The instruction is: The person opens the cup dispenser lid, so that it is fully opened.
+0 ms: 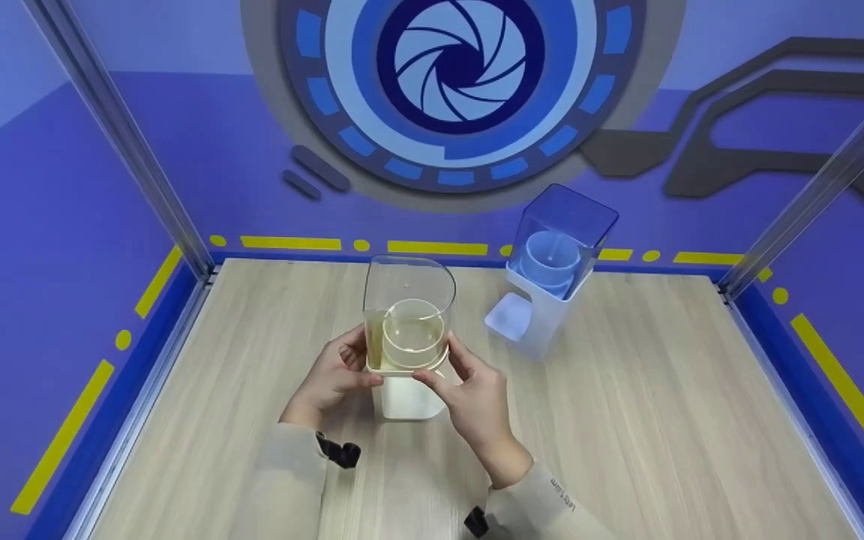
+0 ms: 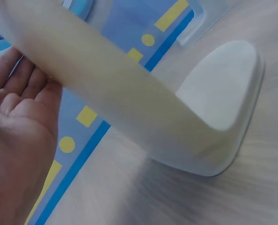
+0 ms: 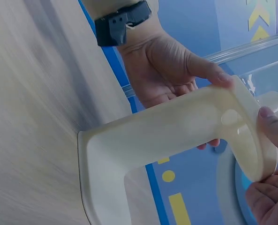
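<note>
Both hands hold a cream stand with a clear, open-topped container on it and a round cup-like piece inside. My left hand grips its upper left side, the thumb along the front rim and the fingers behind. On the right, my right hand pinches the rim between thumb and fingers. The stand's column runs down to a flat foot, low over the tabletop. A similar blue stand with a tinted clear container stands behind, to the right, untouched.
A pale wood-grain table lies under everything. Blue printed walls close off the back and sides, with metal rails at the corners. Each wrist wears a black strap.
</note>
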A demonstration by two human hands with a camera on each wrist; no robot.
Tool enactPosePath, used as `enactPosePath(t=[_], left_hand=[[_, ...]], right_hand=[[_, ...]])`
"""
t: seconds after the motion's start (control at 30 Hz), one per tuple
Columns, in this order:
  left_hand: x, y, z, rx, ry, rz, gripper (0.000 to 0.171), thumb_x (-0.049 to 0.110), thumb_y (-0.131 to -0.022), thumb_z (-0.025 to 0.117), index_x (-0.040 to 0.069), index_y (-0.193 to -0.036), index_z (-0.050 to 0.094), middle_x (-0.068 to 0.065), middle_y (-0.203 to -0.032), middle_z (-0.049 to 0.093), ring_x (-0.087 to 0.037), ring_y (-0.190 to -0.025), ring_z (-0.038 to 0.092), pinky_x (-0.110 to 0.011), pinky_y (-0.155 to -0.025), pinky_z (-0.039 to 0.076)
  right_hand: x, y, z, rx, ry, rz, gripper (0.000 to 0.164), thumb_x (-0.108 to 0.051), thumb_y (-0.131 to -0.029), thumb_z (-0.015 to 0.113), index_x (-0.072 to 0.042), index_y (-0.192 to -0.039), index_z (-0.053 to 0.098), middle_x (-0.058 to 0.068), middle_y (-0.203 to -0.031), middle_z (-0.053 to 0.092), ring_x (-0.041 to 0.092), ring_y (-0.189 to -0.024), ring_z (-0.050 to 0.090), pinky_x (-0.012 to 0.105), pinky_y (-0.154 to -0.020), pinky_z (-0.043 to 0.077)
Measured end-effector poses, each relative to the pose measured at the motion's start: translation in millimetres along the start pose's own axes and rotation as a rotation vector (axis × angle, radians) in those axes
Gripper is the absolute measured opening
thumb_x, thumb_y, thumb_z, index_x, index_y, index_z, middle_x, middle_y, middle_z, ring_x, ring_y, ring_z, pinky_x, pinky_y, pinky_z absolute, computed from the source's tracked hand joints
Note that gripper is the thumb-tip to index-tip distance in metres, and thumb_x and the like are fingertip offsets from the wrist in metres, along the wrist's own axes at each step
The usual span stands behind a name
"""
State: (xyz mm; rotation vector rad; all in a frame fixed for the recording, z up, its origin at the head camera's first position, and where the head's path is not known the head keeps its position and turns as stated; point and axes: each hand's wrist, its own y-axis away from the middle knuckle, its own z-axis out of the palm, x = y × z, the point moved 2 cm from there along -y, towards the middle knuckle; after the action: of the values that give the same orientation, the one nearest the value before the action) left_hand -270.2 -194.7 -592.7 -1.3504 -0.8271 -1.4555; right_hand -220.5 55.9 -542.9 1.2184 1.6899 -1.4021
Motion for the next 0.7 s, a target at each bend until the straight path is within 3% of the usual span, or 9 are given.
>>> enactPosePath(t=[0.13, 0.27, 0.4, 0.53, 0.7], left_hand=[[9.4, 1.4, -0.9, -0.023, -0.022, -0.027, 0.113, 0.003, -0.080, 0.100, -0.004, -0.173, 0.037, -0.016, -0.175, 0.051, -0.015, -0.162, 0.050, -0.020, -0.133, 0.040], [24.5, 6.7, 2.9, -0.016, -0.115, -0.032, 0.134, 0.020, -0.075, 0.108, -0.002, -0.177, 0.025, -0.024, -0.183, 0.034, -0.037, -0.174, 0.032, -0.025, -0.136, 0.035], [35.3, 7.9, 15.2, 0.012, -0.225, 0.007, 0.151, 0.040, -0.068, 0.112, 0.002, -0.180, 0.018, -0.021, -0.187, 0.028, -0.040, -0.177, 0.021, -0.037, -0.143, 0.022], [34.7, 4.0, 29.4, 0.056, -0.270, 0.055, 0.155, 0.047, -0.062, 0.113, 0.007, -0.180, 0.021, -0.016, -0.183, 0.039, -0.037, -0.175, 0.029, -0.050, -0.146, 0.018], [25.2, 3.8, 38.8, 0.125, -0.287, 0.102, 0.138, 0.037, -0.063, 0.114, 0.010, -0.174, 0.037, -0.009, -0.164, 0.061, -0.031, -0.154, 0.057, -0.042, -0.135, 0.042]], right_hand=[[1, 1, -2, -0.002, 0.033, -0.010, 0.081, -0.023, -0.086, 0.100, 0.009, -0.152, 0.065, 0.026, -0.152, 0.070, 0.041, -0.144, 0.069, 0.050, -0.120, 0.057], [-1, -4, -9, -0.062, 0.076, 0.030, 0.086, -0.029, -0.087, 0.100, 0.004, -0.156, 0.061, 0.027, -0.161, 0.064, 0.047, -0.153, 0.061, 0.060, -0.130, 0.049], [-11, -26, -19, -0.140, -0.042, 0.002, 0.102, -0.037, -0.087, 0.100, 0.004, -0.164, 0.048, 0.028, -0.169, 0.055, 0.049, -0.161, 0.049, 0.059, -0.139, 0.037], [-25, -59, -24, -0.222, -0.181, -0.071, 0.125, -0.060, -0.082, 0.098, 0.003, -0.171, 0.036, 0.026, -0.176, 0.047, 0.049, -0.166, 0.042, 0.060, -0.142, 0.030], [-36, -82, -15, -0.364, -0.226, -0.105, 0.142, -0.077, -0.073, 0.095, -0.005, -0.176, 0.028, 0.019, -0.176, 0.048, 0.043, -0.164, 0.047, 0.063, -0.139, 0.035]])
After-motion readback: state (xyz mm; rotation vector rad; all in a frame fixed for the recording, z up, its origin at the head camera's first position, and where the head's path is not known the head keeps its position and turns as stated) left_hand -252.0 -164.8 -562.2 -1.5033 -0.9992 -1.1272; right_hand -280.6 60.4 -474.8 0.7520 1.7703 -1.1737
